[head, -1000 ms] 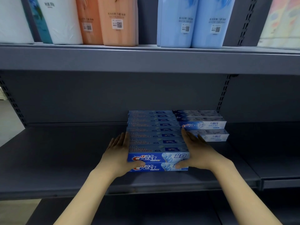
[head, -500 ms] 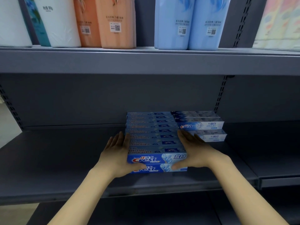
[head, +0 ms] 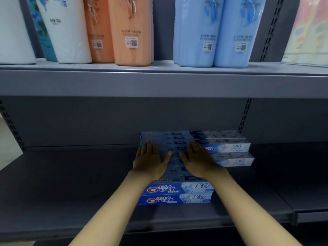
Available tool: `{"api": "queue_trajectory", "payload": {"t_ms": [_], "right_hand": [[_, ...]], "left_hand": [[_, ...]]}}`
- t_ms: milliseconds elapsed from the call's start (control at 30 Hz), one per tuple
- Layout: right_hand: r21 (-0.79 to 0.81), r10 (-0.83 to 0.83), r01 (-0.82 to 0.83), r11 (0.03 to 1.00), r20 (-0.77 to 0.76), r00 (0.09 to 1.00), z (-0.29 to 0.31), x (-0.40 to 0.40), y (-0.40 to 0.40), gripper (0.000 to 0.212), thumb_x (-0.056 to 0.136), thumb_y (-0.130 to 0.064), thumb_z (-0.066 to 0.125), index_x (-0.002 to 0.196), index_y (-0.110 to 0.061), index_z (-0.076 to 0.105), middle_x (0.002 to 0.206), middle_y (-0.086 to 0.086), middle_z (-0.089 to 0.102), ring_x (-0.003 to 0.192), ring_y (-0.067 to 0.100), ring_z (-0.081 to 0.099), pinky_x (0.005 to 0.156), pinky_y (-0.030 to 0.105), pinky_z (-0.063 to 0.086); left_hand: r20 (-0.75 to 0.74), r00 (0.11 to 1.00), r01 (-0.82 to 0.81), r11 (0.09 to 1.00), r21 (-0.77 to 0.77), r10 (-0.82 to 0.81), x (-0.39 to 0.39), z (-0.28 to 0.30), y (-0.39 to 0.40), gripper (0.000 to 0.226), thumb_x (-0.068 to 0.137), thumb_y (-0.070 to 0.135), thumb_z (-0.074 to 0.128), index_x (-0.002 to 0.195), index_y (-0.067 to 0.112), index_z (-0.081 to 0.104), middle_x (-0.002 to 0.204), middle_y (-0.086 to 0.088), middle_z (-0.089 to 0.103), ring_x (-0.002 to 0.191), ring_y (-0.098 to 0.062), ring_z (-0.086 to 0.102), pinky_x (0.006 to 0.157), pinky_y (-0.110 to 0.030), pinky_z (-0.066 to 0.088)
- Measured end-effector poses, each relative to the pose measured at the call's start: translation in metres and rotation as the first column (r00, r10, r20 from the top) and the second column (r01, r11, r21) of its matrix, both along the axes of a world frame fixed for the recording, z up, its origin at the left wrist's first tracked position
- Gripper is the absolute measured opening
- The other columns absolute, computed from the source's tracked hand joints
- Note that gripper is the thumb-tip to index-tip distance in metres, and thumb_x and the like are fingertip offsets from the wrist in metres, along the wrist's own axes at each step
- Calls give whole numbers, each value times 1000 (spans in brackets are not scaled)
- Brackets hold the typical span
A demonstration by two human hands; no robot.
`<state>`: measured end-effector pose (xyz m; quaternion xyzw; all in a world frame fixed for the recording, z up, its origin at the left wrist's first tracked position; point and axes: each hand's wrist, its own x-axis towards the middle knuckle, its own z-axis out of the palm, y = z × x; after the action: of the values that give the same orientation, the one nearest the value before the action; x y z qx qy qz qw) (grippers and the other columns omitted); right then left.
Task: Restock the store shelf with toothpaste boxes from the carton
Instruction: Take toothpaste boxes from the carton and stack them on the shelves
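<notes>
Both flat hands atop shelf's stacked toothpaste boxes

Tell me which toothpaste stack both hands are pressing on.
The left, darker-blue Crest box stack: left hand and right hand lie flat on top. The paler stack on its right, set further back, is untouched.
</notes>
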<state>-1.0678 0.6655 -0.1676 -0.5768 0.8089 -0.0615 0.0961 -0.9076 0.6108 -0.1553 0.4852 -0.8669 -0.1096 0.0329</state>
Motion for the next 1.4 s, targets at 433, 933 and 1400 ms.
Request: {"api": "queue_trajectory", "payload": {"t_ms": [433,933,1400], "right_hand": [[-30,25,-25,999,21,999,-6,0,-1,67,102,-44,19,151,-3,-2,160,11,-3,148,21,-4,120,36,0],[-15,42,-42,999,11,999,-7,0,-2,63,103,-41,16,152,-5,-1,160,10,-4,148,20,-4,119,36,0],[38,-59,59,998,4,998,7,-9,-37,63,103,-42,12,152,-5,-3,160,8,-7,148,20,-7,120,40,-3]], "left_hand": [[-6,1000,-28,999,-20,27,-7,-14,-6,85,93,63,21,151,4,-1,159,-12,-1,147,-23,-2,120,-35,-1],[-14,1000,-10,999,-32,10,-5,-15,-9,87,92,65,23,151,4,1,159,-12,2,147,-23,1,119,-34,0],[-2,994,-113,989,97,114,-13,-1,-72,89,93,65,21,151,2,-3,158,-17,-4,146,-31,3,120,-41,8]]}}
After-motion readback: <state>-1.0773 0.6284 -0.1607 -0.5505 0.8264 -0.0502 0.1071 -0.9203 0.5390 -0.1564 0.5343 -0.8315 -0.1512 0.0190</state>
